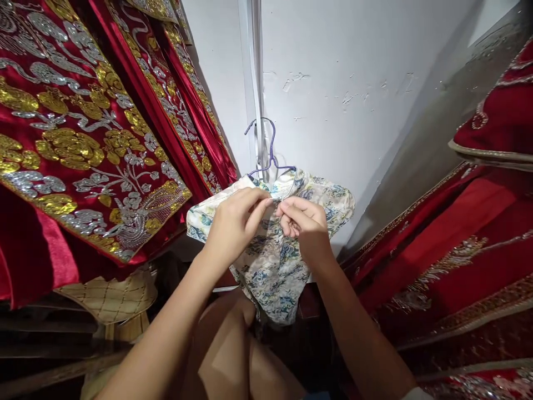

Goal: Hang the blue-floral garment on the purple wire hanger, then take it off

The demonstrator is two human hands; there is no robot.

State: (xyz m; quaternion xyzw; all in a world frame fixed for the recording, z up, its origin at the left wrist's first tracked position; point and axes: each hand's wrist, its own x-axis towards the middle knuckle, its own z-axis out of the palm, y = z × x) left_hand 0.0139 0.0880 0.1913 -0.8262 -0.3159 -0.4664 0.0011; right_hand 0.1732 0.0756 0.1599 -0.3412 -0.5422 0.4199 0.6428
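Observation:
A floral shirt (266, 272) in white, blue and green hangs on a purple hanger (272, 147) in the middle of the view. At its collar, my left hand (244, 214) pinches the front edge of the fabric between thumb and fingers. Close beside it on the right, my right hand (303, 218) is also closed at the collar front, its thumb and forefinger pressed together on the shirt. The fingertips of both hands nearly meet. Whatever small part lies between them is too small to make out.
Red garments with gold and silver embroidery (120, 139) hang on the left, and more red embroidered cloth (449, 239) on the right. Behind the hanger is a pale wall (333, 72) with a hanging strap (252, 66). A cream quilted item (120, 294) sits at lower left.

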